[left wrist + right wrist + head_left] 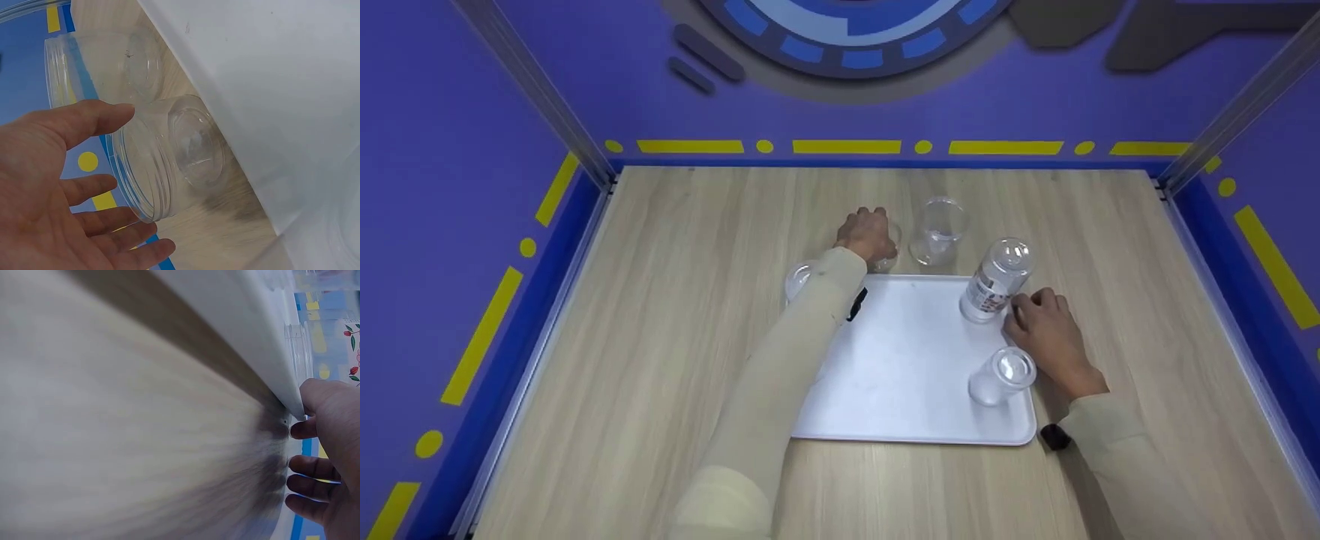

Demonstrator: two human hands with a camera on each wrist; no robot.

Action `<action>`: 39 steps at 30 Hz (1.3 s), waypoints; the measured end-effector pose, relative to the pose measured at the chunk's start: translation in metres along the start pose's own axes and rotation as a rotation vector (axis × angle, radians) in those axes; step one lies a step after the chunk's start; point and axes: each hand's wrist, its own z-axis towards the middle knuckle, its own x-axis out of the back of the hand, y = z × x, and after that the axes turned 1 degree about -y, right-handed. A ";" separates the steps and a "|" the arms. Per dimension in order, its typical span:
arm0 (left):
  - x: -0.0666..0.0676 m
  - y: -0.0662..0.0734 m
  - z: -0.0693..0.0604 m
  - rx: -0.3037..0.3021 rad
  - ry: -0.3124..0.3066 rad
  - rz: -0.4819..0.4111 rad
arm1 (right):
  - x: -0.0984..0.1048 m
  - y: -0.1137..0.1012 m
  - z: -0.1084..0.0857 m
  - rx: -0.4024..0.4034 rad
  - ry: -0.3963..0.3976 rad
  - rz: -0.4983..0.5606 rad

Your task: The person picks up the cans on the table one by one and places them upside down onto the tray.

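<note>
My left hand (868, 234) is beyond the tray's far edge, over a clear jar (889, 247). In the left wrist view the hand (73, 185) has relaxed, spread fingers around the mouth of the open jar (197, 146), without a visible grip. At the white tray's right edge, my right hand (1046, 334) is beside an upside-down clear jar with a printed label (988, 294). The right wrist view has the right hand's (332, 450) thumb at the tray rim (275, 354), its other fingers loosely bent below.
Another clear jar (996, 377) stands upside down at the tray's (907, 360) right side. An open clear jar (939, 232) stands behind the tray. Another clear jar (798, 279) is partly hidden by the left sleeve. Blue panels (840, 127) enclose the wooden table (675, 300).
</note>
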 end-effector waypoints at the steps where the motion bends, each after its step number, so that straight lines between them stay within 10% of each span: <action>1: 0.000 0.000 0.000 -0.001 0.004 0.002 | 0.000 0.000 0.000 -0.002 -0.001 0.001; 39: 0.000 0.004 -0.003 -0.012 0.036 0.057 | -0.003 0.001 0.000 0.011 0.035 0.023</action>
